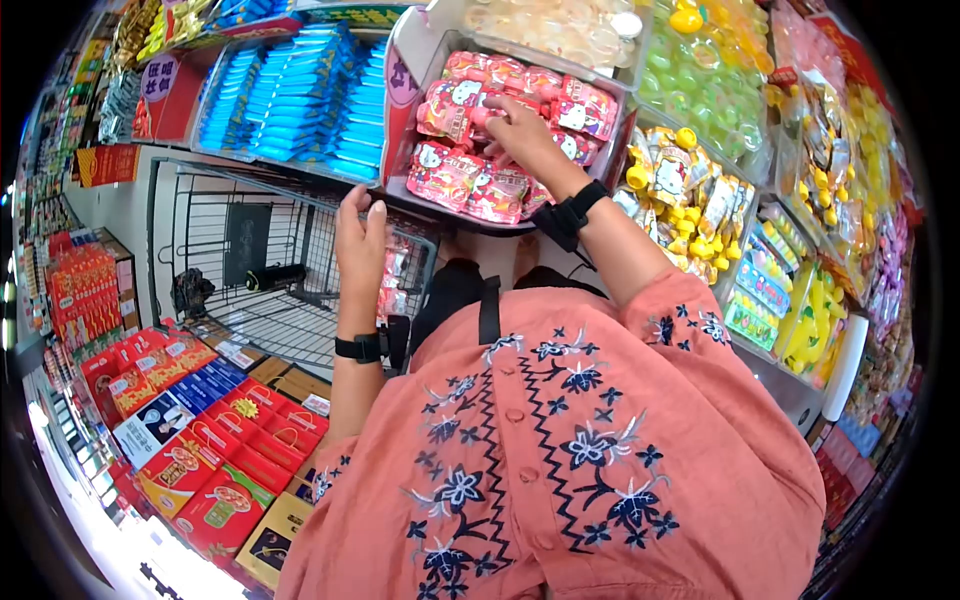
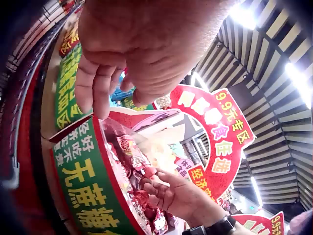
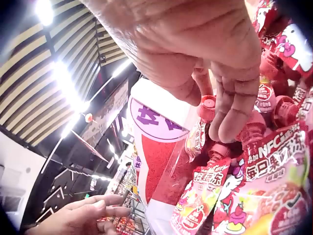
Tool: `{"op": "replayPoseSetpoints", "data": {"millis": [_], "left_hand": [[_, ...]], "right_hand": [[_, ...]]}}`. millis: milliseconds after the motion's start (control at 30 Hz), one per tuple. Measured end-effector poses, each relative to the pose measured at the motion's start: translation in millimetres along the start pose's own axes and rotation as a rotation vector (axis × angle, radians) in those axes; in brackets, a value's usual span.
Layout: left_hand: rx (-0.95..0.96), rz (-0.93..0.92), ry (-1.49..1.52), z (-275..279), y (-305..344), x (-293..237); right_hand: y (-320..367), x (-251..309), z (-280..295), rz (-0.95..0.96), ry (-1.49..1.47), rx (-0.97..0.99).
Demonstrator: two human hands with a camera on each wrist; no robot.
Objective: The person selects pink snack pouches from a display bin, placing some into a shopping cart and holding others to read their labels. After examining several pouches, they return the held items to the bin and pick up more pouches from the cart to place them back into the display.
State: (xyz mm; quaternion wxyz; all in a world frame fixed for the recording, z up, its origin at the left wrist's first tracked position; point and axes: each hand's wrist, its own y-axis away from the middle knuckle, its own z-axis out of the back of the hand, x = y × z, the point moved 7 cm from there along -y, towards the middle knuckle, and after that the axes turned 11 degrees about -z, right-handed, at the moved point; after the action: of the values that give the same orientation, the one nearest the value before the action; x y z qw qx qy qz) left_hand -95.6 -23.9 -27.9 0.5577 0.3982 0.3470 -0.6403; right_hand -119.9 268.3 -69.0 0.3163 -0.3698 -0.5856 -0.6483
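Note:
My right hand [image 1: 525, 140] reaches into a clear bin [image 1: 525, 225] of pink and red jelly pouches [image 1: 465, 180] with cartoon cat prints and screw caps. In the right wrist view its thumb and fingers are around the red cap [image 3: 208, 106] of one pouch, pinching it. That pouch [image 2: 128, 152] leans against the bin wall in the left wrist view. My left hand [image 1: 360, 245] holds nothing. It hovers near the bin's front left corner, over the edge of the shopping cart, with its fingers loosely extended.
A wire shopping cart [image 1: 265, 215] stands left of my body, with a black object [image 1: 275, 277] in it. Blue packets [image 1: 305, 100] fill the neighbouring bin. Yellow-capped pouches [image 1: 690, 200] and green jelly cups [image 1: 690, 90] are on the right. Red gift boxes [image 1: 240, 430] lie stacked at lower left.

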Motion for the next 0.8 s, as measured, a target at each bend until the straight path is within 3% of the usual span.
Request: {"op": "replayPoseSetpoints", "data": {"millis": [333,633,800], "left_hand": [[0.057,0.06,0.048,-7,23,24],[0.097,0.089,0.046,-14,22,30],[0.1,0.122,0.04,-13,27,26]], "right_hand": [[-1,-13,-14,0.037,0.183,-0.028],[-3,-14,-13,0.039,0.124,0.065],[-5,-12,-14,0.021,0.141,0.009]]}}
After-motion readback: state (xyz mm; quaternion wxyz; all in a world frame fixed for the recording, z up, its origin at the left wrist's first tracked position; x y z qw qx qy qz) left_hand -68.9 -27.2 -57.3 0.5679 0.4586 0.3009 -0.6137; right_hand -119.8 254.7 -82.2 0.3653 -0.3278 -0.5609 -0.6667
